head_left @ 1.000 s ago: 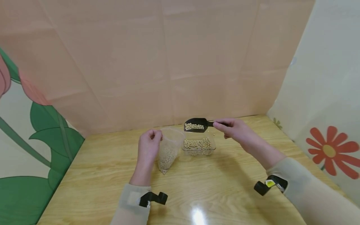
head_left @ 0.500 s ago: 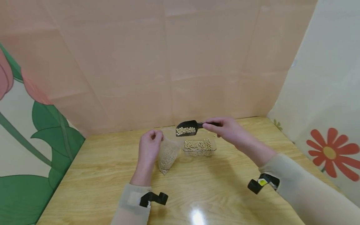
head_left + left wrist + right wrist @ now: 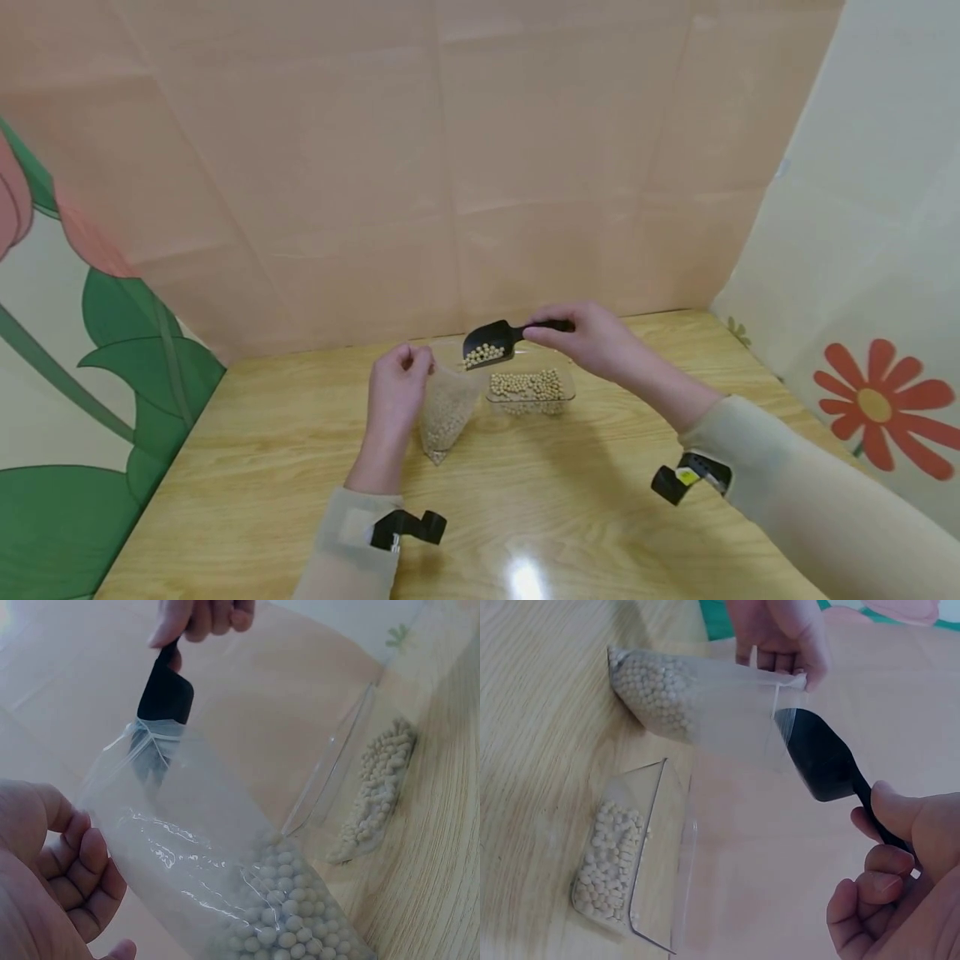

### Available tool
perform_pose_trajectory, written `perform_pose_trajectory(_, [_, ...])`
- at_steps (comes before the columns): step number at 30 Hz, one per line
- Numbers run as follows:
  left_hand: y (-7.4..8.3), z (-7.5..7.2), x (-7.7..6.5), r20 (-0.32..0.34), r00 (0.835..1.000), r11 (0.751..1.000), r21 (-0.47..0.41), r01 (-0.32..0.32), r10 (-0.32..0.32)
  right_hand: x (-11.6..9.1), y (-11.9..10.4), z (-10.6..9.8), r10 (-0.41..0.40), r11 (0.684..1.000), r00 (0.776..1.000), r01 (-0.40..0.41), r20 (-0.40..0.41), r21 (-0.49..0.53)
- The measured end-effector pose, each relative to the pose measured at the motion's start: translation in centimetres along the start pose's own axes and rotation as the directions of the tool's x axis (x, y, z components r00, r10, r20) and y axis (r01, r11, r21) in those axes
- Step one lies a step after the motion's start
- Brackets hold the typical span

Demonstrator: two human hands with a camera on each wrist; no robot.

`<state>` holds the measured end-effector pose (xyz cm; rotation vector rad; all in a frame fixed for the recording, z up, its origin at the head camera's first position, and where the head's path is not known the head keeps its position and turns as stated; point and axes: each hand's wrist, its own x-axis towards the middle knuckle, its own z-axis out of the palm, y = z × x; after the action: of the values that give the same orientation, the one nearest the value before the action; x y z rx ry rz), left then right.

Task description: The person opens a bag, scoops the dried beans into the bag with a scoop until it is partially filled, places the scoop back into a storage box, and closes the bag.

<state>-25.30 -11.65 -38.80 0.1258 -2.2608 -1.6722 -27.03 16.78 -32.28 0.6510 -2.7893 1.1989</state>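
Observation:
My left hand (image 3: pixel 397 387) pinches the top edge of a clear plastic zip bag (image 3: pixel 187 847), whose lower part is full of round pale-yellow beans. With thumb and fingers my right hand (image 3: pixel 588 337) grips the handle of a black scoop (image 3: pixel 491 340). Beans (image 3: pixel 483 354) lie toward the scoop's lip, which tilts down at the bag's mouth. Seen from the left wrist, the scoop's front end shows through the bag's upper film. To the right of the bag stands a clear plastic box (image 3: pixel 641 847) with more of the same beans in it.
Everything stands on a wood-grain table (image 3: pixel 495 500). A pinkish sheet (image 3: pixel 450 167) rises behind its far edge. Painted walls flank it, with green leaves (image 3: pixel 127 333) on the left and a red flower (image 3: pixel 877 404) on the right.
My right hand has carried the scoop left from above the box to the bag's mouth and tipped it, so the beans have slid toward its lip. The left hand and bag stay nearly still.

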Motion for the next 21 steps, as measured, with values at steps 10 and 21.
perform_pose_trajectory(10, [0.18, 0.07, -0.08, 0.009, 0.999, 0.999, -0.022, 0.032, -0.032, -0.05, -1.00, -0.08, -0.018, 0.998, 1.000, 0.017, -0.004, -0.064])
perform_pose_trajectory(21, [0.02, 0.18, -0.04, 0.009, 0.999, 0.999, -0.031, 0.037, -0.037, -0.19, -0.44, 0.01, -0.016, 0.996, 0.999, 0.013, -0.029, -0.091])
